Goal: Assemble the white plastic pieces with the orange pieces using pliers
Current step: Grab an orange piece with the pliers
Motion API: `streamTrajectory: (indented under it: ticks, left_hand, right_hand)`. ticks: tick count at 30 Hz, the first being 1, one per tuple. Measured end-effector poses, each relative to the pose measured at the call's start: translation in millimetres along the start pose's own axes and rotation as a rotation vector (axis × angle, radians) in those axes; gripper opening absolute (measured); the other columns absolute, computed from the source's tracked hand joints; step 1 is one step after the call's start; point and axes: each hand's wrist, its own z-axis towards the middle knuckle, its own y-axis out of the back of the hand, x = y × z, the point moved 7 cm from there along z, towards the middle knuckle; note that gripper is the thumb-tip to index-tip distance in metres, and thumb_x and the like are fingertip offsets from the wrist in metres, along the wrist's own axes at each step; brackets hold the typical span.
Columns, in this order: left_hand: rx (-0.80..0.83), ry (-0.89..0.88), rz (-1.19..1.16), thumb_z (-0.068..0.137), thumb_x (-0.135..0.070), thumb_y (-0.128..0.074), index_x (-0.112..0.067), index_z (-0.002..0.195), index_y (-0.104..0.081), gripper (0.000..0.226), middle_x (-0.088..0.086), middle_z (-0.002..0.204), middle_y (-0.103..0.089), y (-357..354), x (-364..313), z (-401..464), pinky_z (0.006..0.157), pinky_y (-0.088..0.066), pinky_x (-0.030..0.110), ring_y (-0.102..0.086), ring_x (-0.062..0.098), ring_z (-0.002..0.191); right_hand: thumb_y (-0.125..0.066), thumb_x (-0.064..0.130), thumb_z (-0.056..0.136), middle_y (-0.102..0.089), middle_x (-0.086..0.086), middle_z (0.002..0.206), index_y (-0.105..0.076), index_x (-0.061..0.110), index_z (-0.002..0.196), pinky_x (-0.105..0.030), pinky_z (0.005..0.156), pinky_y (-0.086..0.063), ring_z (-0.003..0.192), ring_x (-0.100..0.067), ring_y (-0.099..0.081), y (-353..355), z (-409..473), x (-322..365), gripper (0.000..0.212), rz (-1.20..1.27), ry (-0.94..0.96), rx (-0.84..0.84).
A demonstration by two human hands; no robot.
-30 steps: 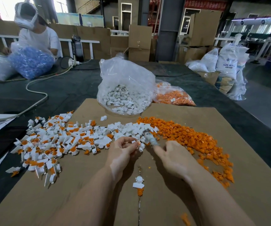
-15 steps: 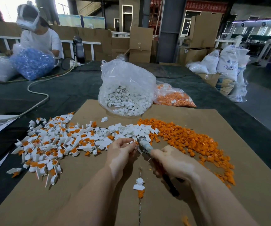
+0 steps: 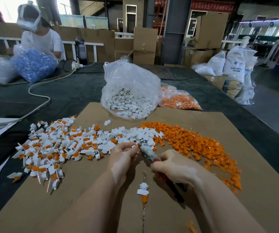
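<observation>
Pinched in the left hand's [image 3: 123, 153] grip is a small white piece [image 3: 133, 146], presented to the nose of the pliers [image 3: 146, 149], whose handles are clenched by the right hand [image 3: 174, 167], presumably for a pressing squeeze. Loose orange pieces [image 3: 196, 143] are heaped rightward and finished assemblies [image 3: 54, 148] leftward on the cardboard [image 3: 236, 190], probably so that stock and output are kept apart.

A dim warehouse is seen: cardboard boxes [image 3: 145, 41] are stacked by a grey pillar [image 3: 175, 29], and daylight is admitted through windows [image 3: 2, 7].
</observation>
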Motion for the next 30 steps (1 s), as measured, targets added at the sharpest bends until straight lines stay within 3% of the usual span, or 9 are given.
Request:
streamTrajectory:
  ticks: [5,9,13,18,24,27,30]
  left_hand:
    - [0.003,0.016,-0.02,0.09,-0.002,-0.055,0.0,0.107,-0.058,0.018,0.009,0.076,-0.059,2.2,2.2,0.1,0.059,-0.05,0.022,-0.053,0.011,0.062]
    - [0.004,0.005,-0.051,0.09,0.0,-0.054,-0.001,0.102,-0.058,0.012,0.007,0.071,-0.057,3.3,1.8,0.6,0.05,-0.049,0.014,-0.053,0.008,0.056]
    - [0.004,0.012,-0.046,0.09,0.001,-0.053,-0.002,0.1,-0.058,0.011,0.008,0.07,-0.057,3.9,4.7,4.0,0.052,-0.049,0.015,-0.052,0.01,0.058]
    - [-0.011,0.004,-0.009,0.09,0.002,-0.053,-0.004,0.097,-0.058,0.01,0.008,0.072,-0.058,6.4,6.4,5.8,0.05,-0.048,0.013,-0.052,0.01,0.06]
    - [-0.008,0.011,-0.024,0.089,0.001,-0.054,-0.003,0.099,-0.058,0.011,0.008,0.073,-0.059,5.4,6.5,4.8,0.051,-0.049,0.016,-0.053,0.011,0.061]
    - [-0.018,0.004,-0.03,0.09,0.0,-0.054,-0.005,0.097,-0.058,0.01,0.007,0.072,-0.06,5.5,6.6,4.9,0.053,-0.05,0.018,-0.054,0.01,0.061]
    - [-0.024,-0.017,-0.056,0.09,0.0,-0.054,-0.005,0.097,-0.059,0.009,0.006,0.068,-0.06,5.4,6.3,4.1,0.05,-0.05,0.017,-0.056,0.008,0.055]
  right_hand:
    - [-0.053,0.031,0.089,-0.056,-0.007,0.082,-0.055,0.01,0.097,-0.032,0.064,-0.038,0.07,-0.019,-0.051,-2.2,3.8,-0.3,0.022,-0.032,-0.007,-0.034]
    - [-0.055,0.03,0.086,-0.055,-0.007,0.076,-0.059,0.006,0.093,-0.034,0.065,-0.037,0.068,-0.02,-0.051,-3.5,2.3,-2.1,0.025,0.061,-0.027,-0.013]
    - [-0.053,0.027,0.086,-0.059,-0.009,0.075,-0.056,0.006,0.095,-0.034,0.063,-0.043,0.066,-0.023,-0.056,-7.8,2.2,-2.8,0.024,0.14,-0.046,0.037]
    - [-0.052,0.031,0.088,-0.058,-0.005,0.08,-0.051,0.017,0.083,-0.03,0.061,-0.037,0.067,-0.019,-0.052,-4.4,3.2,1.9,0.016,-0.054,0.006,-0.061]
    - [-0.05,0.026,0.09,-0.048,0.003,0.068,-0.042,0.022,0.073,-0.021,0.049,-0.029,0.057,-0.011,-0.045,-5.6,2.6,2.2,0.02,-0.1,0.065,-0.149]
    - [-0.054,0.031,0.088,-0.051,0.0,0.072,-0.048,0.018,0.079,-0.024,0.053,-0.032,0.061,-0.014,-0.047,-6.8,3.4,-1.4,0.017,-0.082,0.064,-0.193]
    - [-0.06,0.042,0.083,-0.049,0.001,0.074,-0.049,0.019,0.076,-0.027,0.056,-0.032,0.063,-0.014,-0.045,-2.1,1.4,-10.1,0.027,-0.051,0.068,-0.272]
